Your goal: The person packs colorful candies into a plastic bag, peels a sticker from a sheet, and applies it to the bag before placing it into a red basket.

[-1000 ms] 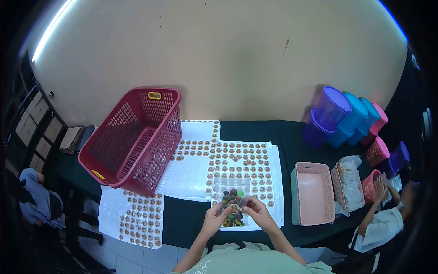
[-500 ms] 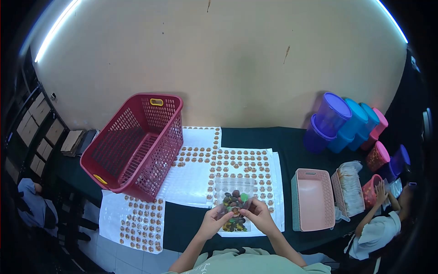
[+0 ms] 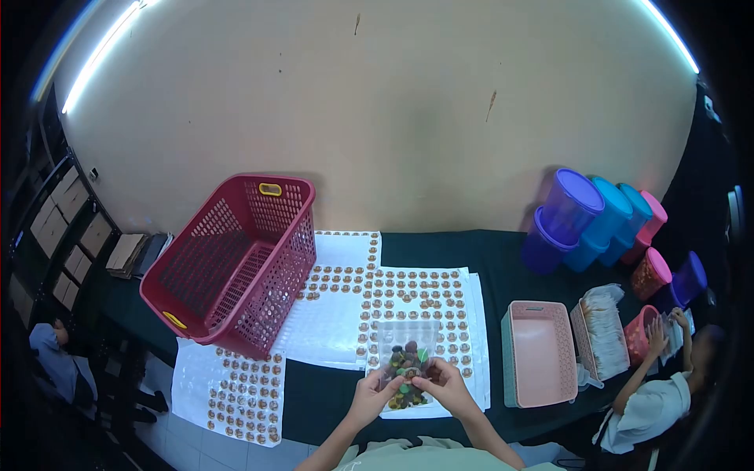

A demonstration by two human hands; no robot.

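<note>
A clear plastic pouch (image 3: 393, 331) with brown, green and yellow pieces in its lower part lies over a white sheet of round stickers (image 3: 426, 286). My left hand (image 3: 372, 399) grips the pouch's left side, and its thumb presses on the front. On the opposite side my right hand (image 3: 449, 388) does the same, fingers closed on the plastic. Between the two thumbs sits a small round brown sticker (image 3: 411, 375) on the pouch's face. The fingers behind the pouch are partly hidden.
A red basket (image 3: 236, 267) stands left, with another sticker sheet (image 3: 243, 396) before it. To the right are a pink basket (image 3: 542, 353), a basket of clear packets (image 3: 601, 330) and stacked purple and blue tubs (image 3: 577, 192). A co-worker (image 3: 652, 400) handles things at far right.
The table and everything on it sit slightly lower in view. Both my hands keep their grip on the pouch, thumbs still by the sticker. The co-worker's hands have shifted slightly.
</note>
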